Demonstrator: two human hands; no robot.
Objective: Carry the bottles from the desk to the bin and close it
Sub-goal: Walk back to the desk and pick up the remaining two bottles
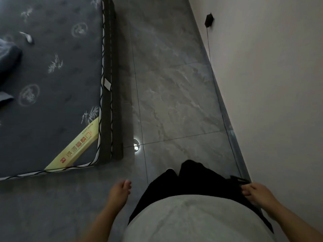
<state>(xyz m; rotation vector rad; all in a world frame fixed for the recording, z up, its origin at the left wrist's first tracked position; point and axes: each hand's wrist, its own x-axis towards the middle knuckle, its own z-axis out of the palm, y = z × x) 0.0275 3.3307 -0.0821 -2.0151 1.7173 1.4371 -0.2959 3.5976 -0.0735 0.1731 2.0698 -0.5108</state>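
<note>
No bottle, desk or bin is in view. My left hand (121, 188) hangs low over the grey floor, left of my body. Its fingers are loosely curled and I see nothing in it. My right hand (257, 191) is at my right hip near the wall. Its fingers pinch thin black straps (238, 179) of something dark that blends into my black trousers. What the straps belong to I cannot tell.
A bed with a dark patterned mattress (52, 84) fills the left side, its corner near my left hand. Grey marble-look floor tiles (174, 102) run ahead between the bed and a pale wall (271, 84). A black plug (208, 19) with a cable hangs on that wall.
</note>
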